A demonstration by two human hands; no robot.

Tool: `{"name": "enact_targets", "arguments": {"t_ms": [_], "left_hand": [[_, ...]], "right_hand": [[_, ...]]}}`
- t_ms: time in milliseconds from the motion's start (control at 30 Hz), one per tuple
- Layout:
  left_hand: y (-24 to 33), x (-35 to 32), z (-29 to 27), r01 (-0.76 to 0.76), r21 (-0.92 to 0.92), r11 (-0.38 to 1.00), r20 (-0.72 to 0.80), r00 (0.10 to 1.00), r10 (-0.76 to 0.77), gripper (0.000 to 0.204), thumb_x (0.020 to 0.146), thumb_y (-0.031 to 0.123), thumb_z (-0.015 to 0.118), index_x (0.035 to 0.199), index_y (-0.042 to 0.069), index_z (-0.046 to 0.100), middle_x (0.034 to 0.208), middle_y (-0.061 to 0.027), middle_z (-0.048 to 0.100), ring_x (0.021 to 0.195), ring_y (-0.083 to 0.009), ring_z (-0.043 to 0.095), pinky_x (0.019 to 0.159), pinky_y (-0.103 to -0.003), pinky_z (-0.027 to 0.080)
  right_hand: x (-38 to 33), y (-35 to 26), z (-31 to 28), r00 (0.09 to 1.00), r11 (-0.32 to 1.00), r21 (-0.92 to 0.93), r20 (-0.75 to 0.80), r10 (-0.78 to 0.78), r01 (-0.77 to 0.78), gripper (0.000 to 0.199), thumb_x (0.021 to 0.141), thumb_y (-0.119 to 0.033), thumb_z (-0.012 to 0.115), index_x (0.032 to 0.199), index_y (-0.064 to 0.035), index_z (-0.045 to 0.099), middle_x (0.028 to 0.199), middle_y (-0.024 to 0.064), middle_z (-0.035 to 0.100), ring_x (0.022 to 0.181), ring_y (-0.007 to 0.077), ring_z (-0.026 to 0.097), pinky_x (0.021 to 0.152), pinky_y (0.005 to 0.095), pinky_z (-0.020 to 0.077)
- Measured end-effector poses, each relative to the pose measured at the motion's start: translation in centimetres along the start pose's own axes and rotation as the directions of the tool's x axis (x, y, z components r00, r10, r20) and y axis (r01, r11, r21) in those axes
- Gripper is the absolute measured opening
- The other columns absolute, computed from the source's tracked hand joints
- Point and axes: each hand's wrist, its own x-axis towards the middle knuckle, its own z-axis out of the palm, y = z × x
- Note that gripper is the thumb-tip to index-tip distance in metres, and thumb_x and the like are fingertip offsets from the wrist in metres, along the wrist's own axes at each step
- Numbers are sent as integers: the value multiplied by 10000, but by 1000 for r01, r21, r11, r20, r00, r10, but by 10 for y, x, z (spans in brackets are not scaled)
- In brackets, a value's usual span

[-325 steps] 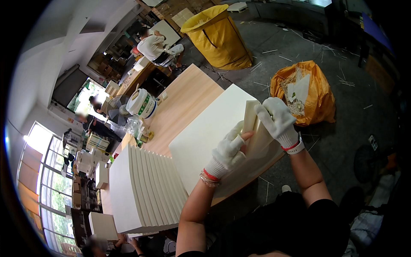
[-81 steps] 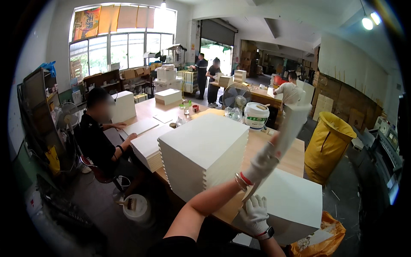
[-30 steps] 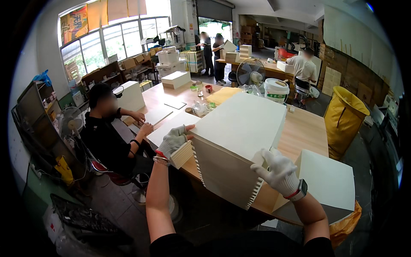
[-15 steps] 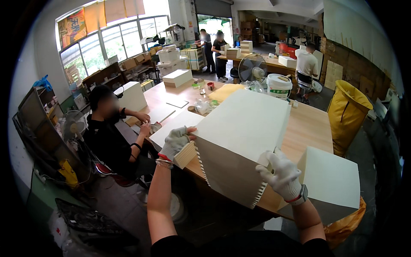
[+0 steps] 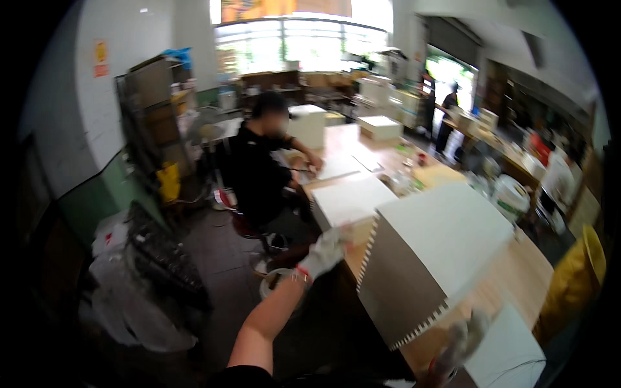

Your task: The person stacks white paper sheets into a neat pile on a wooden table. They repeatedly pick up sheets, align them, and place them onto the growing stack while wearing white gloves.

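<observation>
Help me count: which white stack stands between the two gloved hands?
The tall middle stack, with toothed edges. The right stack lies to the right of the right hand; the rest stand farther back.

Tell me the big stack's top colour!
The big stack's top is white, clearest in the head view.

From head height, one wide fisheye view looks forward and down over the table (image 5: pixel 525 262) at right, facing the window (image 5: pixel 314 48) at upper centre; the white stack (image 5: pixel 446 236), right of centre, sits close (black closes in around the corners).
</observation>
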Motion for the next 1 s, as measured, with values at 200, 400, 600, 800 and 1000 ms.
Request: {"name": "enact_targets", "arguments": {"t_ms": [200, 400, 600, 800, 1000], "left_hand": [[-95, -300, -45, 551, 513, 658, 484, 448, -752, 524, 871, 507, 484, 1232, 129, 523, 1122, -206, 628, 1053, -391, 592, 887, -478, 461], [-196, -678, -34, 782, 489, 386, 367, 217, -904, 546, 847, 529, 470, 1187, 119, 589, 1179, -213, 602, 1119, -371, 567, 942, -471, 452], [-234, -764, -77, 963, 240, -121, 166, -163, -973, 413, 935, 392, 435, 1145, 75, 597, 1086, -179, 631, 1030, -309, 607, 882, -412, 481], [-286, -719, -174, 994, 86, -69, 28, -72, -997, 388, 929, 388, 461, 1151, 87, 565, 1096, -209, 613, 1022, -372, 583, 862, -450, 461], [-416, -653, -240, 977, 61, 204, -81, 208, -975, 372, 924, 384, 486, 1157, 99, 534, 1106, -239, 596, 1014, -435, 559, 842, -487, 441]], "right_hand": [[-67, -38, 82, 707, 795, 351, 694, 133, -494, 376, 970, -207, 429, 699, -10, 599, 595, 71, 554, 547, 149, 524, 505, 272, 407], [-155, -89, 202, 221, 488, 92, 952, 213, -868, 350, 958, -145, 441, 686, -3, 609, 547, 25, 553, 421, 67, 476, 403, 218, 361], [-265, -181, 373, -29, 639, 395, 837, -546, -660, 235, 951, -223, 535, 1077, -37, 605, 935, 135, 656, 889, 303, 648, 770, 362, 515], [-296, -230, 492, 72, 663, 498, 826, -560, -559, 367, 983, -287, 479, 1216, -9, 536, 1051, 164, 634, 976, 311, 629, 833, 367, 507], [-320, -217, 600, -53, 763, 395, 872, -487, -511, 536, 984, -392, 445, 1314, 31, 433, 1298, 211, 501, 1218, 346, 476, 1026, 395, 378]]}}
